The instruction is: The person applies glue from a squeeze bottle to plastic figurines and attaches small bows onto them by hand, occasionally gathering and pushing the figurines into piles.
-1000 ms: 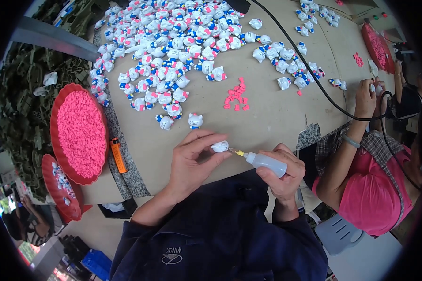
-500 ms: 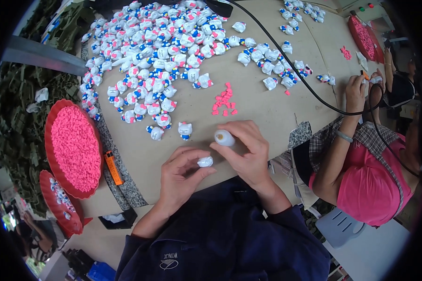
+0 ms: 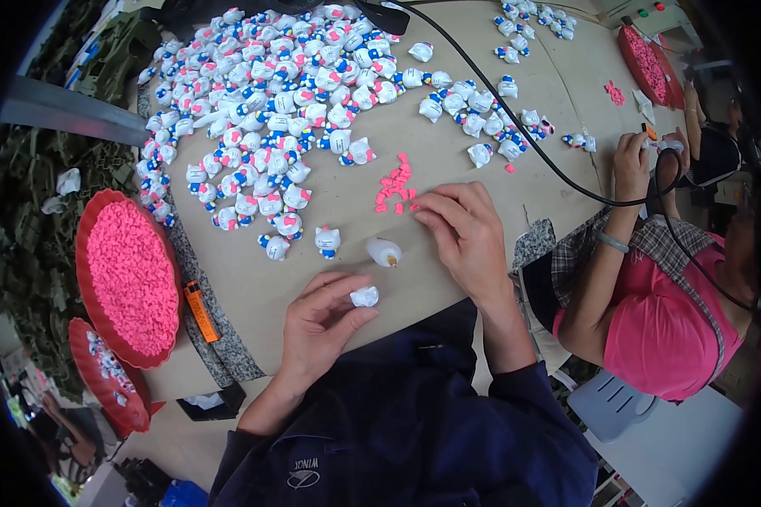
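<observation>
Between the thumb and fingers of my left hand (image 3: 321, 325) is a small white figurine (image 3: 364, 297), mostly covered by my grip. My right hand (image 3: 465, 232) reaches to the edge of a loose group of small pink pieces (image 3: 392, 184), its thumb and fingertips closing on one pink piece (image 3: 413, 206). A white squeeze bottle (image 3: 384, 251) with a tan tip lies on the table between my hands. Just beyond my left hand stands one white cat figurine (image 3: 327, 242) with blue clothing and no pink on its head.
A big heap of cat figurines (image 3: 271, 101) covers the far left; a smaller cluster (image 3: 473, 110) lies right of it. Red trays (image 3: 83, 279) and an orange cutter (image 3: 200, 311) flank the left edge. A black cable (image 3: 516, 127) crosses the right side, near a co-worker's arm (image 3: 604, 279).
My right hand has let go of the squeeze bottle, leaving it on the table, and moved up and right to the pink pieces. The left hand still holds the white figurine.
</observation>
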Tool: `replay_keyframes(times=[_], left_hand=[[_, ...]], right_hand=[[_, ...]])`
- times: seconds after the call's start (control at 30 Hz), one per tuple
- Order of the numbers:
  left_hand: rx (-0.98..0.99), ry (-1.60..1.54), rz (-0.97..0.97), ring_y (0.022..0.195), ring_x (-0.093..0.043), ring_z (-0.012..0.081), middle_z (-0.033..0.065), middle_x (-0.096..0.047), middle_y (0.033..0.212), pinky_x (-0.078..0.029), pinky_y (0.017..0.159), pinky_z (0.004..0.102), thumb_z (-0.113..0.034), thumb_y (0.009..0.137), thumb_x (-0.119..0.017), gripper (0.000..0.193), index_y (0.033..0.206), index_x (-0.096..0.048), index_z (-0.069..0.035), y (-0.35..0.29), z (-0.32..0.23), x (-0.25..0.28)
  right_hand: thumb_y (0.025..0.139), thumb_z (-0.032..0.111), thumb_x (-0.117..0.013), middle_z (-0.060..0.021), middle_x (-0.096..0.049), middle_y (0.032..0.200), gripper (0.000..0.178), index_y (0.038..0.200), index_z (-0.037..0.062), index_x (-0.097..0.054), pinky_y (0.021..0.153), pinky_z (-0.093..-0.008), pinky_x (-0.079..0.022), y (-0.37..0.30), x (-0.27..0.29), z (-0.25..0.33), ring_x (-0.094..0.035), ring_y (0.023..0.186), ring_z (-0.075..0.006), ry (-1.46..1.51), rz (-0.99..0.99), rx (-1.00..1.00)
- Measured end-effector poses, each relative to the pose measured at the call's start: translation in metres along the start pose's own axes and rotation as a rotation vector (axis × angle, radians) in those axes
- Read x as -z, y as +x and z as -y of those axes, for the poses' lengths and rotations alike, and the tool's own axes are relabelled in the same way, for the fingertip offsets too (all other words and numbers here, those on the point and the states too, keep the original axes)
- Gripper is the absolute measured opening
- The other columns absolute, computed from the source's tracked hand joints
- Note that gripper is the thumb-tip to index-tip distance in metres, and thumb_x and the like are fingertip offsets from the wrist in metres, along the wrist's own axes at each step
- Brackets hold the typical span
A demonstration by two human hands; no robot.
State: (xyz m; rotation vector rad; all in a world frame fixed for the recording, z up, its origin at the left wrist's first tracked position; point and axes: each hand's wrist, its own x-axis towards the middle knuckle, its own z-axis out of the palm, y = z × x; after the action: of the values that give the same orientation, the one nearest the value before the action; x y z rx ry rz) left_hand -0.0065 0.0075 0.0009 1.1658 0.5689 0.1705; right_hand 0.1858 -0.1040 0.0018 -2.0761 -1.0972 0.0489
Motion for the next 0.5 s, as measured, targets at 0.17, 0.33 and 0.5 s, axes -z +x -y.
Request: replay_keyframes(times=[0.17, 0.33, 0.5], left_hand=[[-0.009, -0.026, -0.016, 0.099, -0.060, 0.0151, 0.0066, -0.052, 0.113, -0.050, 0.086, 0.0254, 0.008, 0.080, -0.064, 0.035, 0.114, -0.061, 0.000, 0.000, -0.002, -0.004], [-0.004, -0.074, 0.001, 0.098, -0.060, 0.0136, 0.0074, -0.054, 0.112, -0.050, 0.085, 0.0253, 0.008, 0.081, -0.064, 0.035, 0.115, -0.059, 0.001, 0.000, 0.003, -0.008], [0.017, -0.052, -0.048, 0.092, -0.062, 0.0122, 0.0064, -0.061, 0.101, -0.050, 0.083, 0.0256, 0.006, 0.080, -0.066, 0.029, 0.107, -0.058, 0.002, 0.000, 0.003, -0.013]], right_hand=[[0.073, 0.002, -0.068, -0.0069, -0.061, 0.084, 0.013, 0.086, 0.0029, -0.066, 0.068, -0.0333, -0.046, 0.003, 0.003, 0.003, -0.056, 0.079, -0.0250, -0.002, 0.135, -0.041], [0.075, 0.001, -0.067, -0.0077, -0.061, 0.084, 0.011, 0.086, 0.0017, -0.065, 0.067, -0.0315, -0.047, -0.004, 0.006, 0.009, -0.058, 0.077, -0.0234, -0.006, 0.142, -0.039], [0.079, -0.004, -0.063, -0.0109, -0.064, 0.085, 0.010, 0.088, -0.0003, -0.065, 0.062, -0.0277, -0.048, -0.043, 0.014, 0.042, -0.062, 0.072, -0.0211, 0.332, 0.123, -0.136]])
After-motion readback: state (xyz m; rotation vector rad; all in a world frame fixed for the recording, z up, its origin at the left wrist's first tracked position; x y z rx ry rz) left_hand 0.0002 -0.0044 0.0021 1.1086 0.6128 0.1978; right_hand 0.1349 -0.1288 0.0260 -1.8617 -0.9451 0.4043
